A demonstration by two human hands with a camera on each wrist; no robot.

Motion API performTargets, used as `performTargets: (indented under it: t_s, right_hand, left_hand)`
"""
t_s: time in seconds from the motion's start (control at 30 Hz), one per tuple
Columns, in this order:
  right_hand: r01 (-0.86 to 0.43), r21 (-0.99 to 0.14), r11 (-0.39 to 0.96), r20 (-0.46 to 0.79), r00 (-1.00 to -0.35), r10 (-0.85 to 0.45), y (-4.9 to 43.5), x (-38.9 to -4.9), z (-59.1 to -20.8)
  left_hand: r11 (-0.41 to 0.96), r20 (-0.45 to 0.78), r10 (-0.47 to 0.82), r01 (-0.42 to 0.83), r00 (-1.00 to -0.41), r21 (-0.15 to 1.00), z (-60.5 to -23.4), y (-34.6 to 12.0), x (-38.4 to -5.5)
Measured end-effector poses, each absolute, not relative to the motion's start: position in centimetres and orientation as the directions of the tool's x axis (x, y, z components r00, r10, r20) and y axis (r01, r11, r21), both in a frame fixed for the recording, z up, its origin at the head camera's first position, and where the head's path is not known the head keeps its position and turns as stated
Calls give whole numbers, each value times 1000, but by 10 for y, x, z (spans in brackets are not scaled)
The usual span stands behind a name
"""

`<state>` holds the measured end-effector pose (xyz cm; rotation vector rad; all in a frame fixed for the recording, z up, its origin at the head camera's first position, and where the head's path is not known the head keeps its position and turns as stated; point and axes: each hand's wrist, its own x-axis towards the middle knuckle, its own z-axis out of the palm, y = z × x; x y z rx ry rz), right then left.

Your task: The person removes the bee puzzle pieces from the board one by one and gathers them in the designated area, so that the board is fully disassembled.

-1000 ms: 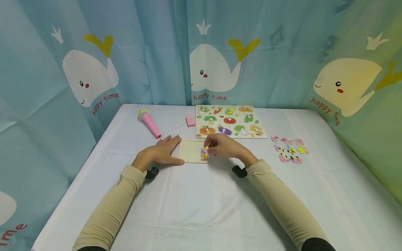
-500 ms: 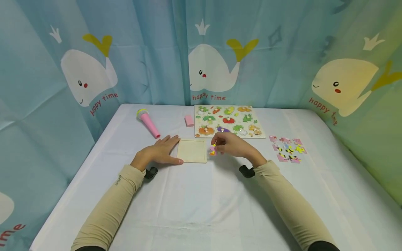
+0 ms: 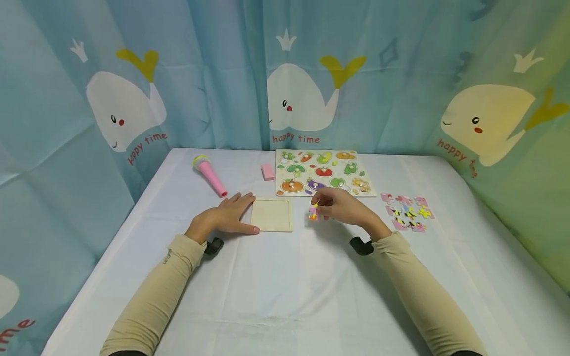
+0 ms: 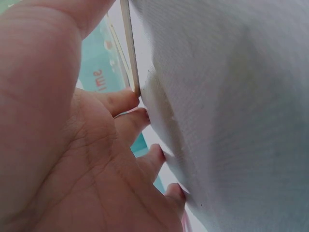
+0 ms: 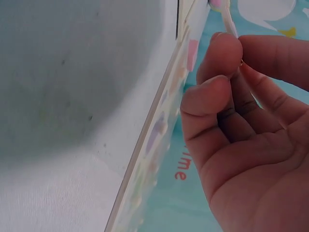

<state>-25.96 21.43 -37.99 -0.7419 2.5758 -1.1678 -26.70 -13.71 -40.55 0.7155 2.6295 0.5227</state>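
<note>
My left hand [image 3: 228, 216] rests at the left edge of a small pale wooden puzzle frame [image 3: 272, 215], fingers spread and thumb at its near left corner. In the left wrist view the fingertips [image 4: 129, 98] touch the tablecloth and the frame's edge. My right hand [image 3: 343, 205] pinches a pink and yellow jigsaw piece [image 3: 313, 213] over the table, right of the frame. The right wrist view shows the piece [image 5: 229, 20] edge-on between thumb and fingers. Several other jigsaw pieces [image 3: 409, 212] lie in loose rows to the right.
A vegetable peg puzzle board [image 3: 324, 172] lies at the back of the white-covered table, a pink block [image 3: 267, 172] beside it. Back left lies a pink toy microphone [image 3: 211, 175]. Blue whale-print curtains [image 3: 222, 74] stand behind and at the sides.
My right hand has moved right with the jigsaw piece, from over the frame's right edge to beside the frame. The left hand stays at the frame's left edge.
</note>
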Motion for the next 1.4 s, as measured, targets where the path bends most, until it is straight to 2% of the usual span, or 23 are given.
performTargets:
  t_s: [0.33, 1.4]
  right_hand:
    - [-322, -741, 589, 20, -887, -461, 231, -260, -378]
    - [-264, -730, 630, 24, -932, -363, 277, -251, -373]
  left_hand:
    - [807, -246, 533, 399, -810, 435, -407, -136, -268]
    - [798, -235, 542, 407, -807, 444, -408, -137, -267]
